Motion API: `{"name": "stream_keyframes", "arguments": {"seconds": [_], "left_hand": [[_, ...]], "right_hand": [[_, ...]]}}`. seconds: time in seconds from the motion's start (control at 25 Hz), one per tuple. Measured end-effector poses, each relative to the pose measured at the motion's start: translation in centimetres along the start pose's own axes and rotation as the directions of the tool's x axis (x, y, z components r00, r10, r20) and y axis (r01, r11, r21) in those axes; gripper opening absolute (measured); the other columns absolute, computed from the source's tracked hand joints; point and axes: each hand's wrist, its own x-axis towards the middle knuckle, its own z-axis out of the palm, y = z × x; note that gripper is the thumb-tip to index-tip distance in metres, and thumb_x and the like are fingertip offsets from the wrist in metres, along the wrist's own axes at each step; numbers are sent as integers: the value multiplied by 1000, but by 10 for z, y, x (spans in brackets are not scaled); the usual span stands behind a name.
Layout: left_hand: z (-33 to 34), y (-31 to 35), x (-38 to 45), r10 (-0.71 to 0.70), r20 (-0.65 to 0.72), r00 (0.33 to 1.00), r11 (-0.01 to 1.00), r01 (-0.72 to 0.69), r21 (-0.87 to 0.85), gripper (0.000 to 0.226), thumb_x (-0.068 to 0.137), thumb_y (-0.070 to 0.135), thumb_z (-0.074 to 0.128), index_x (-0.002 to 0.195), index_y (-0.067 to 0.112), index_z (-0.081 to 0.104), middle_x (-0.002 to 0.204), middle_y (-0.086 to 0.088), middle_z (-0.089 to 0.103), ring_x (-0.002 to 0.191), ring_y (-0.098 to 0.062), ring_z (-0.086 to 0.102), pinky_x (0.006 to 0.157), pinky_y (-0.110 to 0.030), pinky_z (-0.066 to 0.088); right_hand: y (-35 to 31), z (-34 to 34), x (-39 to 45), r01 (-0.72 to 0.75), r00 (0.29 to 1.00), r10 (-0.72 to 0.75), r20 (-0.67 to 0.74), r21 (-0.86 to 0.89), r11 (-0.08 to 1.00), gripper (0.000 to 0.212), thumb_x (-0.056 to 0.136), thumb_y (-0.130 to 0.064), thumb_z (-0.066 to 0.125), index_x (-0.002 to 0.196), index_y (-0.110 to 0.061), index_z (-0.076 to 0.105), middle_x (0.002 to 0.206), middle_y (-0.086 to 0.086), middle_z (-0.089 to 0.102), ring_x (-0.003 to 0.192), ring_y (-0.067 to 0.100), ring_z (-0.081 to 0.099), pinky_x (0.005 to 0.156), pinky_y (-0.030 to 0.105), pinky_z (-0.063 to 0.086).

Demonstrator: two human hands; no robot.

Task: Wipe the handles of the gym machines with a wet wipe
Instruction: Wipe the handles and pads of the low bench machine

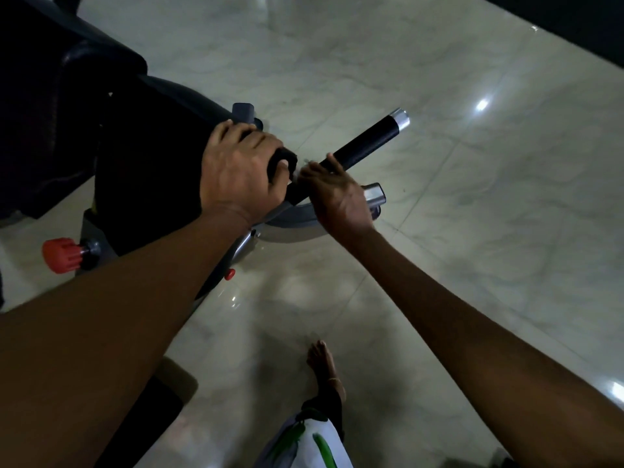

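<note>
A black gym machine handle (368, 136) with a silver end cap slants up to the right over the floor. My left hand (239, 170) grips the handle's lower, thicker black end, fingers curled round it. My right hand (337, 194) is just to the right, palm turned toward me, with its fingers and thumb closed on the bar. A small pale scrap of the wet wipe (305, 161) shows at its fingertips. Most of the wipe is hidden by the hand.
The machine's black padded seat (67, 106) fills the upper left. Below it are a grey frame (297, 217), a large red knob (62, 255) and a small red knob (230, 274). Pale glossy tiles (472, 214) spread right. My bare foot (324, 363) stands below.
</note>
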Motion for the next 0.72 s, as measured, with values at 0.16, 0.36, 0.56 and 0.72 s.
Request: {"name": "stream_keyframes", "arguments": {"seconds": [0.16,0.36,0.56,0.72], "left_hand": [[-1,2,0,-6,-5,1000,1000,6,10,44,85,36,38,101,8,68,103,-11,70,105,-31,58,104,-44,32],[1,-1,-1,-11,-31,999,1000,11,3,37,83,33,44,97,9,69,99,-10,70,103,-30,59,105,-43,33],[0,0,0,0,-36,999,1000,-1,-10,37,83,33,44,98,10,69,100,-9,71,102,-30,59,104,-44,34],[1,1,-1,-12,-24,1000,1000,12,0,38,83,34,43,99,10,69,102,-9,70,104,-30,58,105,-44,34]], "right_hand": [[15,-12,10,180,965,-194,178,93,979,28,70,12,63,94,1,71,100,17,70,95,31,68,92,47,45],[74,-52,38,146,913,-149,380,36,989,40,75,7,35,97,0,68,101,18,70,89,37,67,78,50,55],[98,-65,28,-100,973,126,193,-141,985,37,73,14,48,99,-3,68,107,18,68,87,38,67,69,44,57],[92,-61,21,-30,969,50,243,-82,996,45,71,17,48,107,-2,67,117,17,64,103,35,64,73,46,56]]}}
